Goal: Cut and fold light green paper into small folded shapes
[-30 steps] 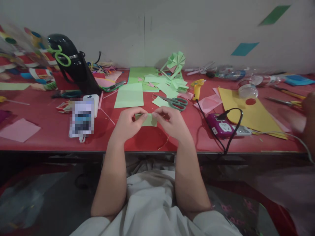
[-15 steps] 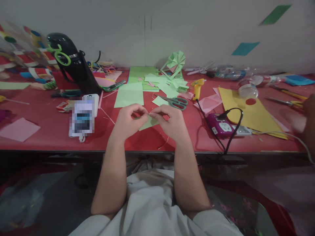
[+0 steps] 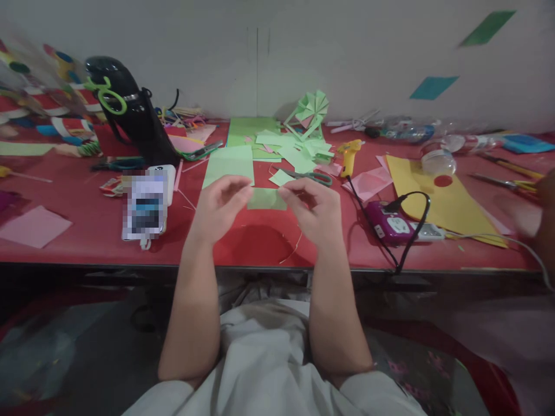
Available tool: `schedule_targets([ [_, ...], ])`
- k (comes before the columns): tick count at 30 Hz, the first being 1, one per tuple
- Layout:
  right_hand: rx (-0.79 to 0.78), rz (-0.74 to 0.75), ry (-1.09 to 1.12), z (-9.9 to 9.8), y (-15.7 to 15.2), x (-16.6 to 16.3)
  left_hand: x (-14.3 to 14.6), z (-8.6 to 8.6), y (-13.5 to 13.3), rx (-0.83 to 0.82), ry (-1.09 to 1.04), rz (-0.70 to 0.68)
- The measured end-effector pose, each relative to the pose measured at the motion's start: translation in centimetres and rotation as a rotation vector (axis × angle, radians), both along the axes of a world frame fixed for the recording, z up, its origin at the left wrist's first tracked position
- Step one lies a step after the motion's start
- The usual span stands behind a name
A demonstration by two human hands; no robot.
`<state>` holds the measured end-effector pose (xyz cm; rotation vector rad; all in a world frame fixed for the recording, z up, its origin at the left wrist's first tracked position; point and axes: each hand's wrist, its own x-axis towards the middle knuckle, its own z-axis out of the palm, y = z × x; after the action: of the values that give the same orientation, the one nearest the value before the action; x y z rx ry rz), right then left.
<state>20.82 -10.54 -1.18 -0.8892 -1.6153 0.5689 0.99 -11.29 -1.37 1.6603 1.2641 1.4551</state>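
Note:
My left hand (image 3: 219, 207) and my right hand (image 3: 318, 211) hover a little apart over the near middle of the red table (image 3: 255, 242). Their fingers are loosely spread and slightly blurred. A small light-green paper rectangle (image 3: 265, 199) lies flat between the fingertips of both hands, with nothing pinching it. Just beyond it are a larger green sheet (image 3: 229, 164) and grey-handled scissors (image 3: 313, 176), close to my right fingers.
Green paper scraps and a folded green fan shape (image 3: 309, 110) sit at the back. A yellow glue gun (image 3: 348, 155), a purple power strip (image 3: 388, 222) with a black cord, yellow sheets (image 3: 437, 202), a pixelated device (image 3: 145, 211) and a black helmet-like object (image 3: 125, 110) surround the spot. Another person's blurred hand (image 3: 541, 202) shows at the right edge.
Both hands were pinching and folding the small green paper together. They have drawn apart and opened, and the paper now lies flat on the table slightly farther away.

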Motion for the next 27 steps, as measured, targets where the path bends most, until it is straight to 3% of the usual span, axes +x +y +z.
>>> schedule_targets([
  [12,-0.202,0.227,-0.146,-0.4,0.0,-0.8,1.1,-0.5,-0.2,0.016,0.186,-0.134],
  [19,-0.182,0.211,-0.211,-0.4,0.3,0.3,0.8,-0.6,0.0,0.059,0.207,-0.032],
  [24,-0.193,-0.002,-0.070,-1.0,0.8,1.9,-1.2,-0.7,0.2,0.142,0.108,0.206],
  [27,-0.185,0.038,0.029,-0.7,0.6,1.5,-1.0,-0.5,0.1,0.147,0.148,0.167],
])
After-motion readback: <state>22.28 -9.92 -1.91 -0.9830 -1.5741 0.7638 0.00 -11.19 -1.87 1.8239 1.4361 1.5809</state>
